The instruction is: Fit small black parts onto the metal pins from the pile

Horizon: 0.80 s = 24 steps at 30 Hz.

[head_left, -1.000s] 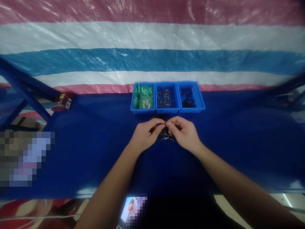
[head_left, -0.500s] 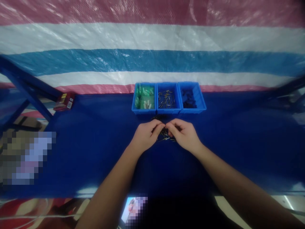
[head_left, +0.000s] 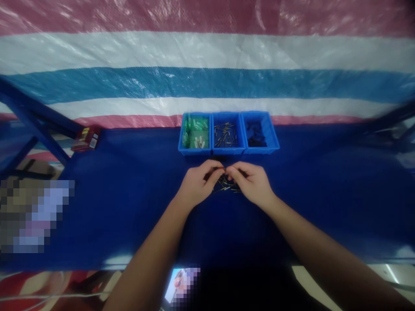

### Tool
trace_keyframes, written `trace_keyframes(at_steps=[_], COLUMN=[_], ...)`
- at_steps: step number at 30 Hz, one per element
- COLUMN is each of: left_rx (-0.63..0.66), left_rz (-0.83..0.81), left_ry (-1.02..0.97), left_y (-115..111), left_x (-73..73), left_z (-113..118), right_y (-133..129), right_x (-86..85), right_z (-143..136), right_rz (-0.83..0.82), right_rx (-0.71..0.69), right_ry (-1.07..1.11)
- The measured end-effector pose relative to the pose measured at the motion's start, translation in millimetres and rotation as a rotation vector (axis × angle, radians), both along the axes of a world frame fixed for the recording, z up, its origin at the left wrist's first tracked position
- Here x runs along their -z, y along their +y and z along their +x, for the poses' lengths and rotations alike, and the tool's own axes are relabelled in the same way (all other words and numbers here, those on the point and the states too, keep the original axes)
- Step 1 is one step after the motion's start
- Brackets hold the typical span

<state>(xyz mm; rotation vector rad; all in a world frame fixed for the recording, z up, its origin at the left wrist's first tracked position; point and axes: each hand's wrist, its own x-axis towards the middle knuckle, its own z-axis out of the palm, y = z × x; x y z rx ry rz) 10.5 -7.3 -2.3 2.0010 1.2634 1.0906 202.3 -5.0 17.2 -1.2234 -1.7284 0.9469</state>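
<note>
My left hand [head_left: 201, 182] and my right hand [head_left: 250, 181] meet in front of the bins, each pinching with thumb and forefinger. Whatever lies between their fingertips is too small and dark to make out. Below and behind the fingers a pile of thin metal pieces [head_left: 226, 187] is spread on the blue table [head_left: 129, 203], partly covered by the hands. Just beyond stand three joined blue bins. The left bin [head_left: 196, 151] has green plastic and white pieces, the middle bin [head_left: 228, 151] thin metal pieces, the right bin [head_left: 272, 136] dark pieces.
A dark red box [head_left: 87, 138] sits at the table's far left, beside a blue metal frame [head_left: 42, 114]. Behind the table hangs a striped plastic sheet [head_left: 207, 82]. A lit screen [head_left: 179, 283] shows below the near edge, by my left forearm.
Both hands stay together with only slight finger movement. The whole view has shifted very slightly.
</note>
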Motion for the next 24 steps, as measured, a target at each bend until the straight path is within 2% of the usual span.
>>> trace_keyframes(at_steps=[4,9,15,24], left_rx=[0.023,-0.007,0.020,-0.029], left_rz=[0.018,0.023,0.010,-0.013], left_ry=[0.009,0.056,0.061,0.017], left_y=[1.0,2.2,2.0,-0.4], left_x=[-0.4,-0.6,-0.7,-0.1], left_z=[-1.1,-3.8,-3.2,0.1], right_y=[-0.5,-1.6,-0.6,2.4], right_x=[2.2,3.8,1.7,-1.2], right_z=[-1.2,-4.6,-2.5,-0.9], right_rz=[-0.036,0.011,0.045,0.040], right_rx=[0.001,0.028,0.030,0.045], right_ry=[0.008,0.017,0.023,-0.005])
